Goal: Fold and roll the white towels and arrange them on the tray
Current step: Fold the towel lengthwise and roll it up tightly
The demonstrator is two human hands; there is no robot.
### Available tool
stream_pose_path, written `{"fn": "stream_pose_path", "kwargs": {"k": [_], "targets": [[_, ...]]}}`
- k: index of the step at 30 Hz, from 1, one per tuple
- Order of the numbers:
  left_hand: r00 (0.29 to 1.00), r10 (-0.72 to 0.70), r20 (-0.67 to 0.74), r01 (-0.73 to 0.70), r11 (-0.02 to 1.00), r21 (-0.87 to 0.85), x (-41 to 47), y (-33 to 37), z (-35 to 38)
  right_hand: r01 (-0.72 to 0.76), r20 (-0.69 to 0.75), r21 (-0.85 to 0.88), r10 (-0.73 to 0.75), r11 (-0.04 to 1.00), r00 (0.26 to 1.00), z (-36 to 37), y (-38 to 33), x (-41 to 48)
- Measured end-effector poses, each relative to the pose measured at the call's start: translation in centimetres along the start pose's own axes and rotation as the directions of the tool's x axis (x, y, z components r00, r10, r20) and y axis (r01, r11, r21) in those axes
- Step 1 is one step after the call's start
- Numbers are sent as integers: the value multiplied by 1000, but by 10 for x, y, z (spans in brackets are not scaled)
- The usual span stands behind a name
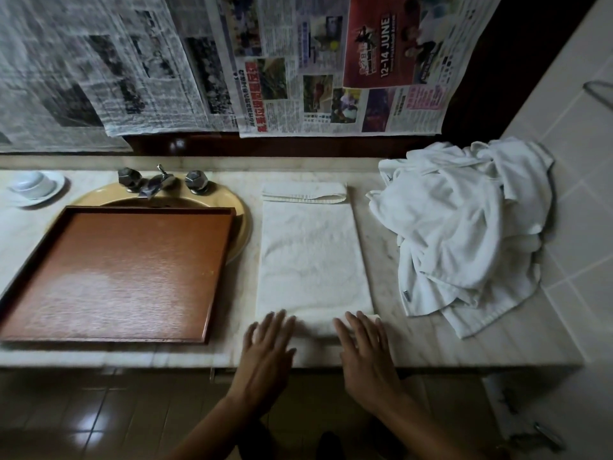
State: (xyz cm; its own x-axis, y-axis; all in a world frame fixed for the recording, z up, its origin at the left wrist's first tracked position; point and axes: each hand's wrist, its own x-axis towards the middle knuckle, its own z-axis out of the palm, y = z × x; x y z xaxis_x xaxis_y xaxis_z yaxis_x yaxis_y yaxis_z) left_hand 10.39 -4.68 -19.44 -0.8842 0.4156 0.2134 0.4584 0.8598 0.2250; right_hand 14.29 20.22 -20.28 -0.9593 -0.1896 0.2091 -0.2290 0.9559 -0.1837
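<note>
Left grip (268,340) and right grip (361,343) lie flat, released, pressing the folded towel (311,257) at its 6 o'clock end on the worktop (414,343). Rolling's barely begun I'd say, tray (116,277) at 9 o'clock has no rolls, towel pile (464,234) at 2 o'clock waiting

Folded towel (311,257): white. Towel heap (464,227): white. Tray (116,277): reddish-brown wood grain, darker rim. Basin (238,210): yellow. Worktop (414,343): pale veined marble. Taps (162,182): silver. Saucer (33,189): white. Newspapers (298,61): black-and-white print, one red advertisement.
</note>
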Motion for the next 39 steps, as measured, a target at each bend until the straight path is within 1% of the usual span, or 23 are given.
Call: {"fn": "stream_pose_path", "kwargs": {"k": [1,2,5,9,13,16,19,23,27,30,32,34,37,39], "targets": [[998,54,22,-54,998,26,-2,10,6,-4,15,-12,4,1000,1000,1,0,2],[996,70,48,-72,996,48,-1,13,12,-7,27,-24,7,1000,1000,2,0,5],[994,39,102,-47,996,73,15,9,15,-9,61,-48,12,999,998,2,2,19],[981,57,185,-72,994,77,41,-10,13,-14,142,-96,28,995,989,0,10,47],[964,100,247,-126,988,89,50,-31,5,83,197,-101,-61,991,978,-7,25,60],[955,134,264,-162,983,86,47,-43,0,151,209,-103,-127,983,970,-13,36,59],[942,203,269,-225,973,54,38,-47,-2,210,231,-72,-188,975,954,-16,39,50],[933,275,233,-282,959,-4,22,-56,-5,194,261,34,-196,980,945,-18,43,38],[931,287,225,-274,958,-88,10,-59,-10,145,285,166,-188,975,940,-25,46,28],[937,235,259,-179,959,-222,10,-55,-20,90,319,217,-158,972,935,-29,48,25],[945,201,259,-116,944,-309,13,-53,-26,60,324,213,-128,975,937,-29,50,23],[952,160,259,-59,931,-359,16,-52,-29,24,323,220,-96,975,941,-29,52,24],[958,123,258,-38,949,-312,23,-57,-23,39,274,207,-96,978,957,-29,50,28],[950,98,297,-17,964,-264,29,-59,-21,45,215,186,-85,982,973,-28,46,30]]}}
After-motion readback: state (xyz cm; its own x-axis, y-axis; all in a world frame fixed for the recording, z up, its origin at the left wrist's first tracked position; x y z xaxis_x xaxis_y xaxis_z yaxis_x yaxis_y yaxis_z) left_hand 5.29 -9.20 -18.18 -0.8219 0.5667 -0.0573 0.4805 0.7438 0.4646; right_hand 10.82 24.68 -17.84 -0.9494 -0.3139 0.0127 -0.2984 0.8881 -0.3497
